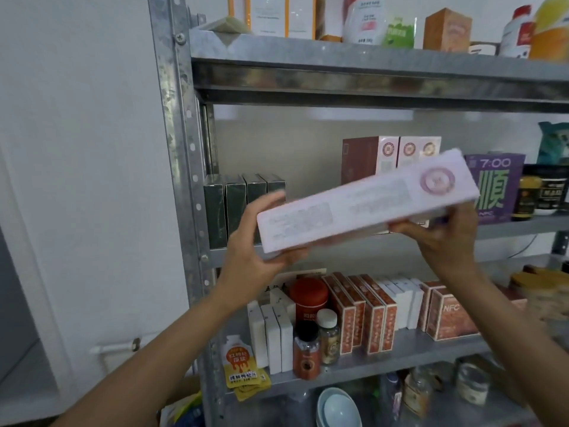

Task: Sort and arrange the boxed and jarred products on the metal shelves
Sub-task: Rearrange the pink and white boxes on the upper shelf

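Note:
A long pale pink box (363, 200) with a round purple seal near its right end is held almost level, its right end a little higher, in front of the middle metal shelf (508, 228). My left hand (258, 241) grips its left end from below and behind. My right hand (443, 235) grips it under its right end. Behind it on that shelf stand three matching maroon and pink boxes (391, 157). Several dark green boxes (243, 204) stand upright at the shelf's left end.
Right of the pink boxes stand a purple box (495, 186) and dark jars (538, 192). The lower shelf holds white boxes (272, 331), a red canister (308, 298), two small bottles, orange patterned boxes (366, 312) and yellow pouches (243, 368). The top shelf (369, 66) carries boxes and bottles. A white wall lies left.

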The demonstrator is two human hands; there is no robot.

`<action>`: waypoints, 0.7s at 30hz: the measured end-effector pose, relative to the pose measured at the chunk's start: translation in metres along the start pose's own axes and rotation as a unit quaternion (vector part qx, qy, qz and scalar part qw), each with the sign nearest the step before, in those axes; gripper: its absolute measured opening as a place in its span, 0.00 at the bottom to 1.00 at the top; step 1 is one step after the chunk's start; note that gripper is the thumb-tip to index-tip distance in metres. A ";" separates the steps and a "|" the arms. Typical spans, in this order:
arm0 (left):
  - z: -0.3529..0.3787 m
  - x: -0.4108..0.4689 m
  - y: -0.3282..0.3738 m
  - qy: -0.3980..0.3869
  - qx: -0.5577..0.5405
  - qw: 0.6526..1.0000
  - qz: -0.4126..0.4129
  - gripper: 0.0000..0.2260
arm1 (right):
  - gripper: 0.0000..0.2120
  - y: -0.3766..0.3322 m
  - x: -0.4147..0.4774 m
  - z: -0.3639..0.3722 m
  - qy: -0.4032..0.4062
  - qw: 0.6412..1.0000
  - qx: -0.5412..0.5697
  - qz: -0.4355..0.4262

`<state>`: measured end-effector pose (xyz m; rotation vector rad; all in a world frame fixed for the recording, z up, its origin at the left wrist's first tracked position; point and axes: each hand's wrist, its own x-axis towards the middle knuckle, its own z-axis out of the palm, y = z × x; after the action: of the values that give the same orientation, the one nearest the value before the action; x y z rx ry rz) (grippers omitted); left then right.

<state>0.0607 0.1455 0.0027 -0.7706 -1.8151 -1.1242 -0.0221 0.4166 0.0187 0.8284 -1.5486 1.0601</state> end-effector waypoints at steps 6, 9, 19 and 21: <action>0.008 -0.028 0.016 0.143 -0.151 0.953 -0.221 0.21 | 0.33 -0.026 -0.022 0.024 0.025 0.978 0.035 0.202; 0.016 -0.041 0.016 0.215 -0.262 0.885 -0.319 0.19 | 0.41 -0.045 -0.058 0.037 0.090 0.913 0.150 0.369; 0.014 -0.081 0.011 0.102 -0.332 0.830 -0.437 0.23 | 0.32 -0.082 -0.121 0.058 0.003 0.773 0.413 0.481; 0.002 -0.085 0.006 0.043 -0.314 0.843 -0.435 0.24 | 0.29 -0.081 -0.119 0.049 0.006 0.788 0.388 0.478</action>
<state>0.1036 0.1437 -0.0709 -0.1702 -1.7367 -2.3802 0.0595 0.3397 -0.0832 0.4892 -1.5042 2.5573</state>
